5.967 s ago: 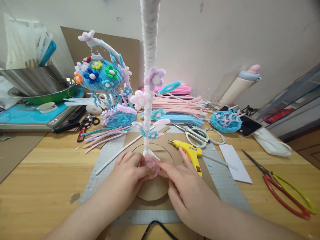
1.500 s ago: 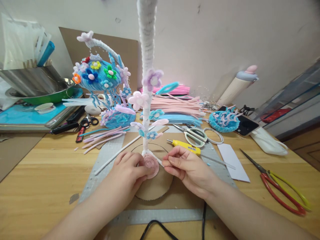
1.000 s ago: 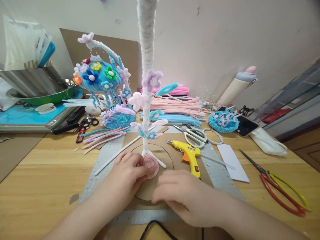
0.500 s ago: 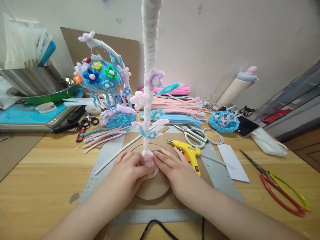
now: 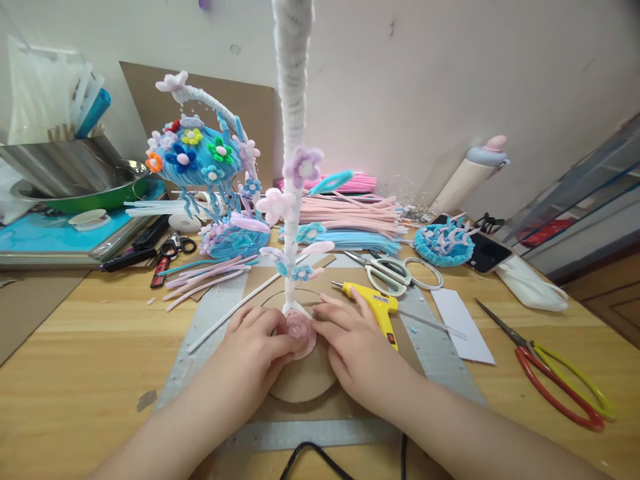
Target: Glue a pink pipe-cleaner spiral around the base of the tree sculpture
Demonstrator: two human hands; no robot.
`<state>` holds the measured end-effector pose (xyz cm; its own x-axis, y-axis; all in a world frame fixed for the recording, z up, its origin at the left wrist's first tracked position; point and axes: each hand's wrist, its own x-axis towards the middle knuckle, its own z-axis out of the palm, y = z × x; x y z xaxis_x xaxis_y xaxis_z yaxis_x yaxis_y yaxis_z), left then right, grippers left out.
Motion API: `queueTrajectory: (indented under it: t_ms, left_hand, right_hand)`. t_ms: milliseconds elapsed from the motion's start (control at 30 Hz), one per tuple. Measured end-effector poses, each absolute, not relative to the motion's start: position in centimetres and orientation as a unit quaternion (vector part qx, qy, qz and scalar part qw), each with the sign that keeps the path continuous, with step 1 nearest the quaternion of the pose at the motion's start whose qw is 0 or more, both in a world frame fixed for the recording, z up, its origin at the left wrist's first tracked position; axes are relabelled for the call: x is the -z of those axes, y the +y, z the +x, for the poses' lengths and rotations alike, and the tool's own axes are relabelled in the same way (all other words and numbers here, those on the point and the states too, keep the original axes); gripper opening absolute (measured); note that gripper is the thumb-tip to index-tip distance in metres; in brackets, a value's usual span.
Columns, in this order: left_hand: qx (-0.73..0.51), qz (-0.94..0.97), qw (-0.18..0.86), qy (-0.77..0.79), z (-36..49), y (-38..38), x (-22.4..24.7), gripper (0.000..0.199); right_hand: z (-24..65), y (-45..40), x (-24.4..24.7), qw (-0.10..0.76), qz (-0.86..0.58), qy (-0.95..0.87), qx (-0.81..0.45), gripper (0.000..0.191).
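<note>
A tall white pipe-cleaner stem [image 5: 293, 107], dotted with purple, pink and blue fuzzy flowers, stands upright on a round cardboard base [image 5: 300, 385]. At its foot lies a pink spiral coil [image 5: 300, 328]. My left hand [image 5: 257, 347] is closed at the coil's left side, thumb and fingers pressed against it and partly covering it. On the other side my right hand [image 5: 357, 340] lies with fingers stretched and apart, the index fingertip near or touching the coil's right edge. Close beyond that hand lies a yellow glue gun [image 5: 373, 303].
Behind are pink and blue pipe-cleaner bundles [image 5: 345, 217] and a flower-covered blue model [image 5: 200, 157]. Red-and-yellow scissors [image 5: 555, 380], white-handled scissors [image 5: 387, 275] and a blue woven dish [image 5: 444, 241] lie to the right. A black cable [image 5: 320, 450] runs along the front.
My right hand's fingers have lifted and spread a little away from the stem's foot. My left hand stays on the pink coil. The view has shifted slightly.
</note>
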<state>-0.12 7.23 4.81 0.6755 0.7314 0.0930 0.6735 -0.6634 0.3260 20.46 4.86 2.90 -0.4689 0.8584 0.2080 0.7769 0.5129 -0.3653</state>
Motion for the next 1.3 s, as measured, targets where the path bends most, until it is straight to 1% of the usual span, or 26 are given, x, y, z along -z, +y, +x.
queueTrajectory:
  t_ms: [100, 200, 433, 567, 633, 733, 833, 1000, 1300]
  left_hand:
    - [-0.099, 0.908, 0.132, 0.386, -0.2, 7.2, -4.9, 0.024]
    - [-0.099, 0.907, 0.137, 0.386, -0.1, 7.2, -4.9, 0.024]
    - [-0.099, 0.905, 0.139, 0.390, -0.1, 7.2, -4.9, 0.023]
    - [-0.106, 0.902, 0.141, 0.393, -0.2, 7.1, -4.8, 0.023]
    - [-0.107, 0.902, 0.145, 0.393, -0.3, 7.1, -4.8, 0.023]
    - [-0.103, 0.902, 0.148, 0.392, -0.2, 7.2, -4.9, 0.023]
    - [-0.097, 0.902, 0.145, 0.395, -0.1, 7.2, -4.8, 0.023]
    - [-0.102, 0.902, 0.150, 0.393, -0.1, 7.3, -4.8, 0.023]
    - [-0.097, 0.903, 0.149, 0.392, -0.2, 7.2, -4.8, 0.024]
  right_hand:
    - [20.5, 4.6, -3.5, 0.235, -0.464, -0.844, -0.128, 0.049]
    - [20.6, 4.5, -3.6, 0.256, -0.461, -0.838, -0.139, 0.051]
    - [20.5, 4.5, -3.6, 0.221, -0.447, -0.854, -0.146, 0.045]
    - [20.2, 4.3, -4.0, 0.212, -0.409, -0.876, -0.145, 0.047]
    - [20.2, 4.2, -4.0, 0.221, -0.423, -0.866, -0.153, 0.045]
    - [20.2, 3.9, -3.8, 0.261, -0.452, -0.839, -0.154, 0.035]
    - [20.2, 3.8, -3.8, 0.288, -0.433, -0.840, -0.155, 0.030]
    - [20.2, 3.8, -4.0, 0.287, -0.414, -0.848, -0.165, 0.030]
    - [20.2, 3.6, -3.9, 0.295, -0.396, -0.857, -0.145, 0.025]
